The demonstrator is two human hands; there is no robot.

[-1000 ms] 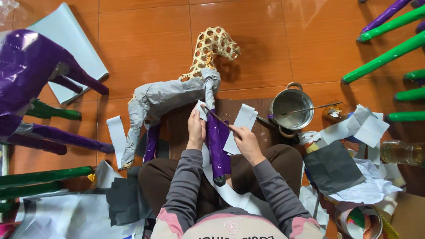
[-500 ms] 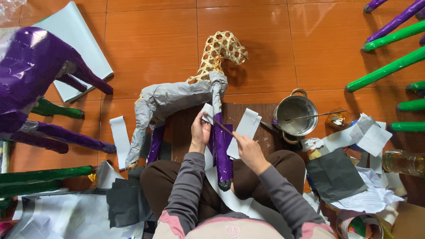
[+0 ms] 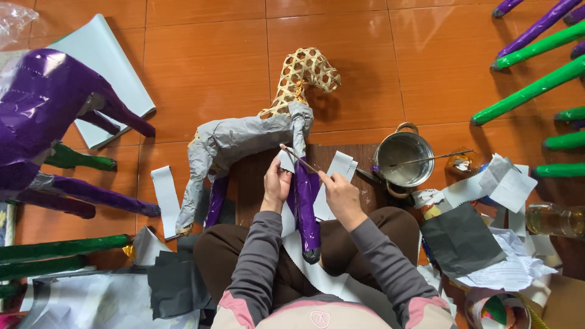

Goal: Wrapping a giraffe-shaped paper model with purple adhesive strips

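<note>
A: Where is the purple leg (image 3: 304, 210)?
B: Centre, over the lap, on the woven animal frame (image 3: 259, 131); left hand (image 3: 275, 186) grips it.
A: Right hand (image 3: 341, 196)?
B: Pinches a thin brush (image 3: 298, 159); short, even strokes likely suit best.

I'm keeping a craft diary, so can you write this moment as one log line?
left hand: pressing paper on purple leg | right hand: holding thin brush | figure: bamboo animal frame, part papered grey | nearby: metal pot

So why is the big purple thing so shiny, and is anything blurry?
Head view: light glares off the glossy purple figure at left; the steel pot gleams too; the woven head casts a dark shadow on the floor; hands look sharp, edges slightly stretched.
</note>
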